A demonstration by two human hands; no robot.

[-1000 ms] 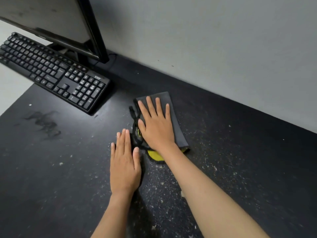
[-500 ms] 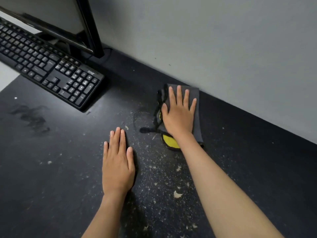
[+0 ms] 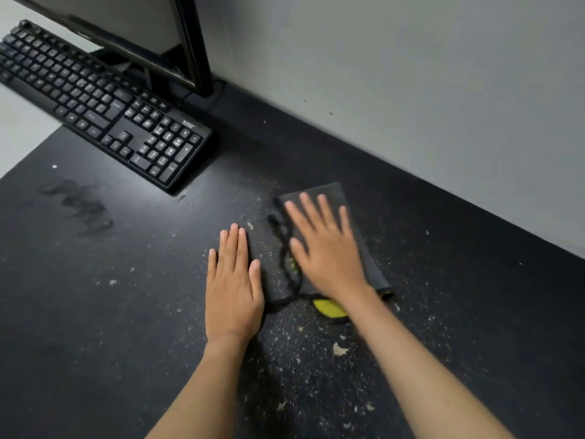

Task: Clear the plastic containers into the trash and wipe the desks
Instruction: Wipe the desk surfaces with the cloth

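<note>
A folded dark grey cloth (image 3: 370,264) with a yellow underside showing at its near end lies on the black desk (image 3: 95,327). My right hand (image 3: 326,248) presses flat on the cloth with fingers spread; it is blurred with motion. My left hand (image 3: 232,283) rests flat on the desk just left of the cloth, fingers together, holding nothing. Pale crumbs and dust (image 3: 340,349) speckle the desk around and in front of both hands. No plastic container is in view.
A black keyboard (image 3: 104,106) lies at the upper left, with a monitor (image 3: 126,30) behind it. A grey wall (image 3: 411,74) runs along the desk's far edge. A dull smudge (image 3: 79,207) marks the desk at left.
My right hand slid the cloth away toward the wall and has now drawn it back toward me and to the left. My left hand stays flat on the desk.
</note>
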